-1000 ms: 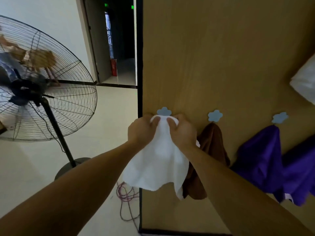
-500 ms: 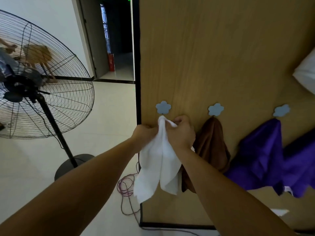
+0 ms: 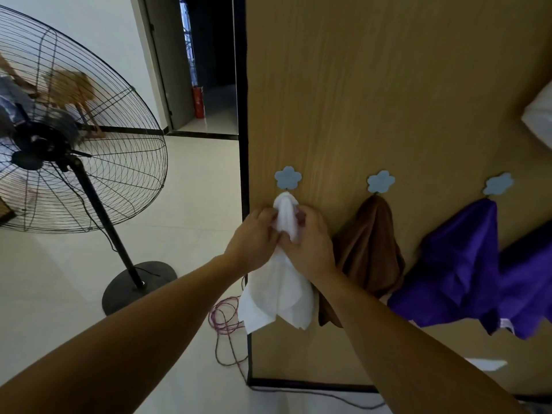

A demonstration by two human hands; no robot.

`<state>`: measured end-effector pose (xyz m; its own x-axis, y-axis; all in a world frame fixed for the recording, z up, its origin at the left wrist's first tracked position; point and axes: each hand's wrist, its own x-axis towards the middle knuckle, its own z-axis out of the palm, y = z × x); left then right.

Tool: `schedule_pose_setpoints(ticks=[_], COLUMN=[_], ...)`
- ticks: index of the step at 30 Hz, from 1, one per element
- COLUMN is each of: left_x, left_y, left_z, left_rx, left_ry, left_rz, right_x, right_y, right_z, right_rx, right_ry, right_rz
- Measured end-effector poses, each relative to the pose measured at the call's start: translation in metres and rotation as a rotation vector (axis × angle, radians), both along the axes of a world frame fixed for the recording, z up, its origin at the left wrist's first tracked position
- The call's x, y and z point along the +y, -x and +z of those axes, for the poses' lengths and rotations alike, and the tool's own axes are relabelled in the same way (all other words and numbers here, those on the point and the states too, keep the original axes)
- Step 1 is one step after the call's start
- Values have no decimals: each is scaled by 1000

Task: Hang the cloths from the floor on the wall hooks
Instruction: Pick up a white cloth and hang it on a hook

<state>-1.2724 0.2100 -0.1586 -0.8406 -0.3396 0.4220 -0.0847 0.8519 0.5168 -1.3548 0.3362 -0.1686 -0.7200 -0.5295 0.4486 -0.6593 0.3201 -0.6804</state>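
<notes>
Wall panel (image 3: 388, 85): wood-grain board with a dark edge. It carries a level row of three hooks.
Floor (image 3: 194, 204): pale tile. A pedestal fan (image 3: 74, 144) stands well to the left, and a pink cable (image 3: 227, 318) lies coiled at the foot of the panel.
Purple cloth (image 3: 460, 264): hangs from the right hook (image 3: 498, 184), bunched.
Brown cloth (image 3: 370, 243): hangs from the middle hook (image 3: 380, 181), just beside the right forearm.
White cloth (image 3: 277, 294): the item in hand. Its gathered top reaches the stem under the left hook (image 3: 288, 177), and it appears caught there. The long axis runs vertically, straight down the panel.
White cloth, appearance: thin, plain and matte. It is narrow at the neck and spreads below the hands into loose folds with pointed corners that hang free.
Left hand (image 3: 255, 243): grasps the left side of the cloth's neck, fingers curled round it.
Right hand (image 3: 312, 249): pinches the right side of the neck, touching the left hand.
Key relation: the hook lies directly above both hands and close to them. The cloth rises between them to meet it, and neither hand is clearly the nearer.
Step, as judged: seating the cloth. What remains is to let go and see whether it holds.
Risk, as judged: a shallow catch could slip off once the hands let go.
</notes>
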Motion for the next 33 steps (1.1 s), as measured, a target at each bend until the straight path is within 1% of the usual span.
schedule_pose_setpoints(ticks=[1,2,3,6,8,11,13,14,17,19,21,22,24,27,30,33], left_x=[0,2,5,12,15,12,10,9,9,11,13,15,17,25,37,49], left_y=[-2,-4,-7,-8,-7,-12,-12,-11,-6,-3,-3,-5,-9,-12,-12,-14], left_z=[-4,-7,-9,-9,-11,-15,-14,-14,-12,-13,-12,-10,-4,5,16,26], left_rx=[-68,-119,-138,-103,-128,-171,-205,-225,-303,-370,-394,-369,-251,-89,-46,-5], left_ry=[-107,-170,-193,-208,-234,-344,-387,-369,-297,-223,-126,-81,6,28,16,134], left_rz=[-13,-14,-3,41,25,53,69,86,140,168,242,289,349,290,256,285], right_x=[0,-1,-2,-6,-4,9,17,19,19,19,21,22,25,33,42,58], right_y=[2,3,4,5,7,11,12,13,14,14,13,12,11,8,1,-7], right_z=[-1,-2,-3,-3,-3,-8,-12,-14,-17,-18,-18,-18,-15,-10,-5,1], right_rx=[-26,-44,-58,-130,-232,-410,-426,-409,-272,-212,-213,-226,-246,-218,-222,-228], right_ry=[2,4,-2,-39,-47,55,94,70,-167,-251,-242,-227,-194,-156,-120,-69], right_rz=[0,3,10,41,83,174,169,149,63,18,21,35,49,17,25,51])
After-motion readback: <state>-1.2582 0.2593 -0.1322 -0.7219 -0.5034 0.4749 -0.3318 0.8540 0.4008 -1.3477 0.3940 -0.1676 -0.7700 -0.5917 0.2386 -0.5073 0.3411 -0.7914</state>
